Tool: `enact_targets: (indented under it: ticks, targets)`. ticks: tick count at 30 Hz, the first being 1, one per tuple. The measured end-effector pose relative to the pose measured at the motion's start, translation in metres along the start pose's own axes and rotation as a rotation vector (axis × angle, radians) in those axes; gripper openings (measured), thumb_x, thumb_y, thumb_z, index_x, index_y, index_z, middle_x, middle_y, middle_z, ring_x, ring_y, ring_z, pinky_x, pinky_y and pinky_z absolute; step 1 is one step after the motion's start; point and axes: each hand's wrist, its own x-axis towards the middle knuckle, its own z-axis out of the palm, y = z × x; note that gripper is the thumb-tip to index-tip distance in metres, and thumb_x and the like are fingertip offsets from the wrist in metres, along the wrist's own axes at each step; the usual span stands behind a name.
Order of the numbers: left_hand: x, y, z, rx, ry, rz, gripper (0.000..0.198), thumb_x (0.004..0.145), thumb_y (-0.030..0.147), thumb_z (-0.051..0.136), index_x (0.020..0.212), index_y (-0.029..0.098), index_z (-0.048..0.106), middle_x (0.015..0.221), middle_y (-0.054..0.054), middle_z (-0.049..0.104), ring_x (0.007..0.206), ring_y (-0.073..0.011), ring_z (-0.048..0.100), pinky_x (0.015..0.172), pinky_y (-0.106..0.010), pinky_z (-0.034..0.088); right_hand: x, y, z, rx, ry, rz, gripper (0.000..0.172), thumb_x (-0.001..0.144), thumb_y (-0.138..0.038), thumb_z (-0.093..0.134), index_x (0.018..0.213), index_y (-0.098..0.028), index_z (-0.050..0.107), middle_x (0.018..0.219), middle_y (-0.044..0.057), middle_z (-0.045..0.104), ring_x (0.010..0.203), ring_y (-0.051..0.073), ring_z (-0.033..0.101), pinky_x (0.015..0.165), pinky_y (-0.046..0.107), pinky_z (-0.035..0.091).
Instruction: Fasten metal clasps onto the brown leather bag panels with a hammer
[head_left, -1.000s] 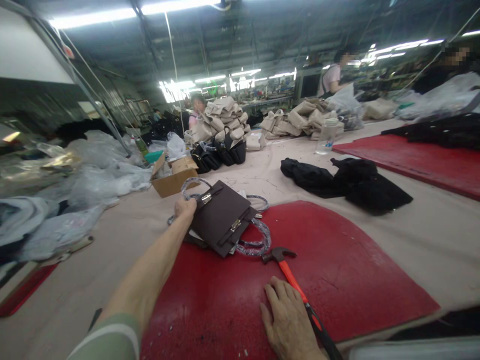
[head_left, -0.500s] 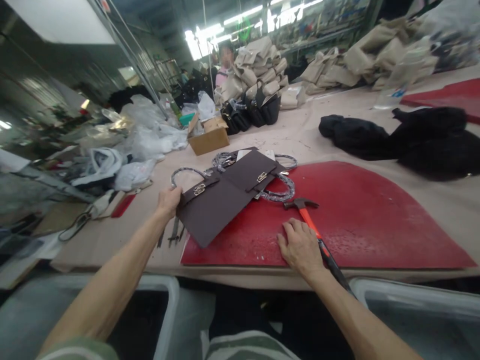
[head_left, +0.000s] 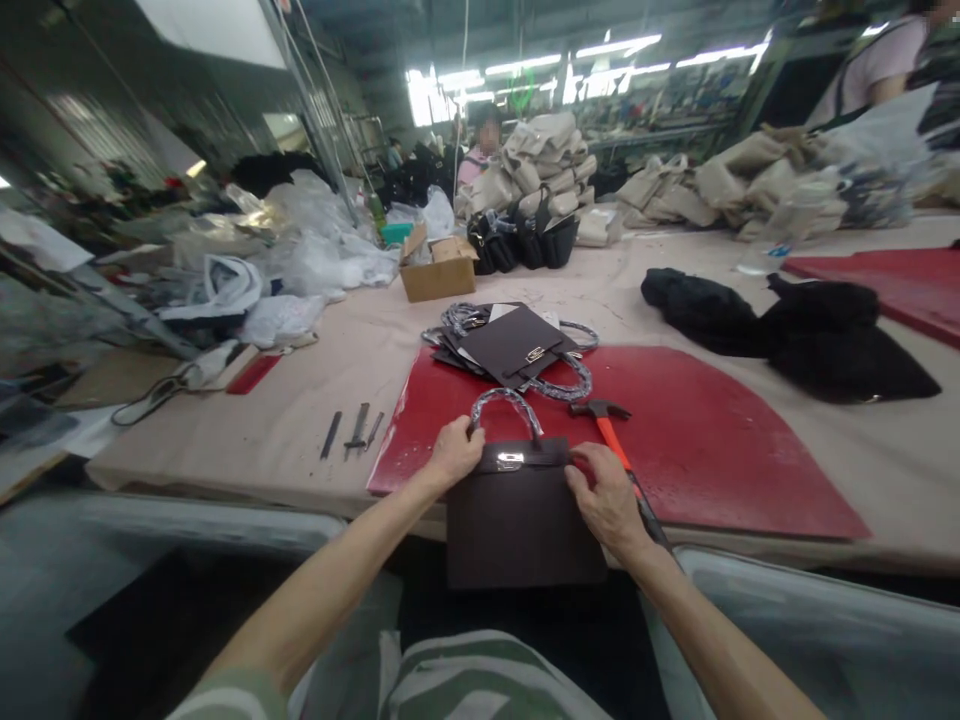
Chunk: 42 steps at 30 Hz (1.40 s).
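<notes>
Holding dark brown handbag [head_left: 525, 535], already with clasp [head_left: 511, 459] and wrapped handle [head_left: 504, 394].
Gripping with left fingers [head_left: 463, 438]; touching with right fingers [head_left: 589, 458]; cannot tell right grip or remaining work.

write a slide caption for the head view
Left hand and right hand at the top corners of a dark bag panel, a claw hammer lying on the red board.

The green, white-striped shirt [head_left: 487, 662] has a short left sleeve [head_left: 232, 697].
</notes>
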Motion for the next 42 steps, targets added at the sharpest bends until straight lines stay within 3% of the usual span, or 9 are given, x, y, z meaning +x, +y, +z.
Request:
enact_targets:
  ticks: [3, 6, 9, 12, 17, 21, 29, 37, 42]
  targets:
    - [-0.008, 0.01, 0.019, 0.021, 0.026, 0.052, 0.009, 0.087, 0.025, 0.056, 0.083, 0.017, 0.058, 0.08, -0.005, 0.061, 0.076, -0.0191, 0.058, 0.074, -0.03, 0.044, -0.009, -0.026, -0.004, -0.033, -0.039, -0.019, 0.023, 0.09, -0.027, 0.053, 0.109, -0.017, 0.061, 0.116, 0.013, 0.062, 0.11, 0.027, 0.056, 0.097, 0.044, 0.046]
    - [-0.013, 0.012, 0.027, 0.026, 0.035, 0.115, 0.009, 0.088, 0.024, 0.057, 0.091, 0.017, 0.061, 0.098, -0.009, 0.062, 0.091, -0.0213, 0.061, 0.085, -0.034, 0.048, -0.011, -0.049, 0.002, -0.123, -0.169, -0.043, 0.036, 0.087, -0.027, 0.06, 0.122, -0.017, 0.059, 0.13, 0.014, 0.057, 0.12, 0.03, 0.051, 0.104, 0.049, 0.041]
    - [-0.015, 0.006, 0.026, -0.011, 0.075, 0.2, 0.011, 0.089, 0.022, 0.057, 0.097, 0.017, 0.062, 0.106, -0.009, 0.063, 0.102, -0.0219, 0.062, 0.094, -0.037, 0.05, -0.007, -0.061, 0.015, -0.243, -0.318, -0.04, 0.053, 0.084, -0.034, 0.067, 0.133, -0.017, 0.055, 0.143, 0.016, 0.05, 0.132, 0.035, 0.042, 0.111, 0.057, 0.031]
    - [-0.025, -0.01, 0.015, -0.056, 0.088, 0.289, 0.014, 0.091, 0.02, 0.053, 0.1, 0.017, 0.064, 0.109, -0.01, 0.066, 0.106, -0.0216, 0.062, 0.098, -0.039, 0.05, -0.005, -0.061, 0.027, -0.3, -0.396, -0.02, 0.055, 0.087, -0.038, 0.066, 0.136, -0.015, 0.054, 0.146, 0.017, 0.048, 0.138, 0.036, 0.037, 0.114, 0.059, 0.025]
    - [-0.062, -0.038, -0.006, 0.125, -0.07, 0.457, 0.034, 0.089, 0.025, 0.061, 0.121, 0.017, 0.061, 0.133, -0.012, 0.061, 0.131, -0.028, 0.051, 0.117, -0.055, 0.033, -0.007, -0.047, 0.031, -0.246, -0.4, -0.094, 0.052, 0.09, -0.041, 0.061, 0.136, -0.017, 0.054, 0.142, 0.014, 0.052, 0.133, 0.03, 0.043, 0.114, 0.055, 0.025]
    - [-0.08, -0.043, -0.011, 0.242, -0.136, 0.485, 0.053, 0.089, 0.032, 0.062, 0.138, 0.016, 0.05, 0.148, -0.014, 0.05, 0.143, -0.0306, 0.039, 0.121, -0.059, 0.025, -0.008, -0.043, 0.03, -0.247, -0.401, -0.119, 0.05, 0.092, -0.041, 0.058, 0.136, -0.018, 0.053, 0.14, 0.013, 0.053, 0.131, 0.03, 0.044, 0.113, 0.055, 0.025]
    - [-0.081, -0.043, -0.006, 0.326, -0.082, 0.538, 0.058, 0.091, 0.039, 0.058, 0.141, 0.011, 0.048, 0.149, -0.017, 0.049, 0.143, -0.0319, 0.039, 0.121, -0.057, 0.026, 0.0, -0.064, 0.035, -0.297, -0.406, -0.116, 0.06, 0.085, -0.051, 0.065, 0.133, -0.017, 0.055, 0.136, 0.016, 0.054, 0.129, 0.034, 0.042, 0.114, 0.057, 0.018]
    - [-0.079, -0.051, -0.016, 0.312, -0.187, 0.601, 0.064, 0.09, 0.041, 0.058, 0.145, 0.009, 0.045, 0.152, -0.019, 0.045, 0.146, -0.0328, 0.035, 0.122, -0.058, 0.024, 0.01, -0.073, 0.042, -0.258, -0.477, -0.132, 0.067, 0.079, -0.056, 0.072, 0.133, -0.02, 0.057, 0.126, 0.012, 0.058, 0.117, 0.032, 0.048, 0.115, 0.057, 0.017]
    - [-0.079, -0.052, -0.021, 0.314, -0.203, 0.636, 0.068, 0.091, 0.045, 0.058, 0.146, 0.008, 0.043, 0.152, -0.021, 0.044, 0.146, -0.0339, 0.035, 0.122, -0.059, 0.023, 0.009, -0.073, 0.046, -0.239, -0.467, -0.098, 0.06, 0.081, -0.055, 0.07, 0.13, -0.022, 0.059, 0.124, 0.012, 0.058, 0.117, 0.032, 0.048, 0.117, 0.057, 0.016]
